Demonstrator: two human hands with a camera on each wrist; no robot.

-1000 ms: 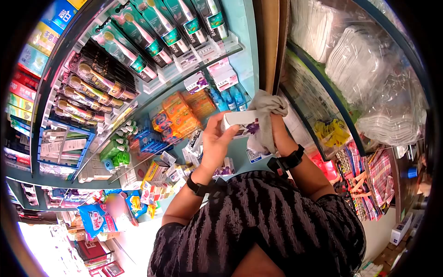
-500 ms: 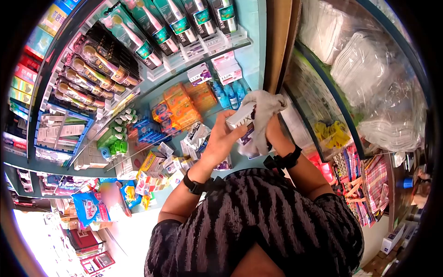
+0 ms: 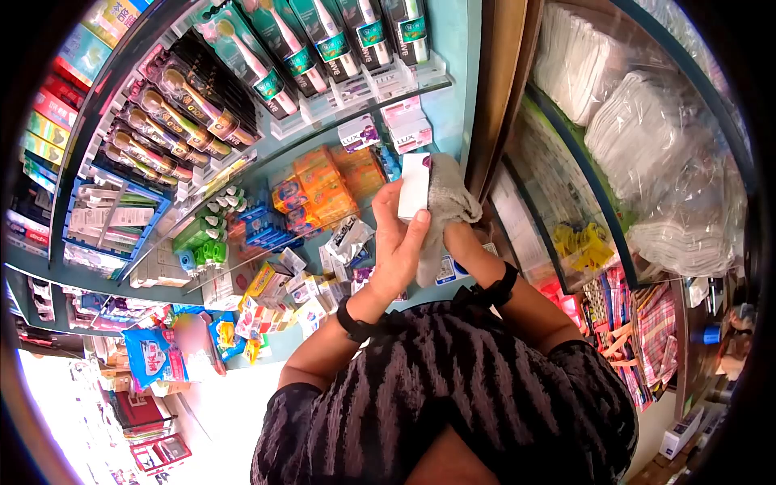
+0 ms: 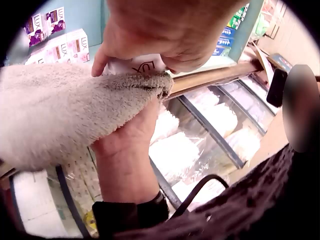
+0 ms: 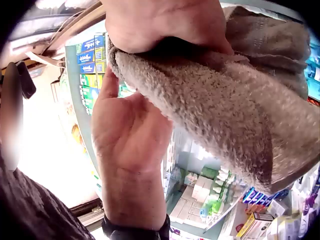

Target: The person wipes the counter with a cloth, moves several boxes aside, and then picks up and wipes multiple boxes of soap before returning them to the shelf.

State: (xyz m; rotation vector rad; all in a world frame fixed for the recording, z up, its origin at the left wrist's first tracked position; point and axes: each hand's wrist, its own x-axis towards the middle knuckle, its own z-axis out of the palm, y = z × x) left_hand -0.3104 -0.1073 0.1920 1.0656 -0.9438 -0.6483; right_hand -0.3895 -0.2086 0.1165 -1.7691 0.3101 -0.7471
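Note:
My left hand (image 3: pixel 396 246) grips a white LUX soap box (image 3: pixel 414 187), the thumb on its near end and the fingers along its left side. A plain white face of the box is toward the head camera. A grey towelling cloth (image 3: pixel 446 202) lies against the box's right side. My right hand (image 5: pixel 167 25) holds that cloth, its fingers partly hidden in the folds. In the left wrist view, the LUX lettering shows between the left hand and the cloth's edge.
Glass shelves carry toothbrushes (image 3: pixel 335 48), orange packs (image 3: pixel 315 194) and more LUX boxes (image 3: pixel 410 133). Below my left forearm, small cartons (image 3: pixel 311 291) crowd the counter. A wooden post (image 3: pixel 505 89) stands close to the right, beside a glass case with bagged white goods (image 3: pixel 634 121).
The soap box has turned in my left hand, from its purple printed LUX side to a plain white face, and stands more upright. The cloth has moved with it, slightly left.

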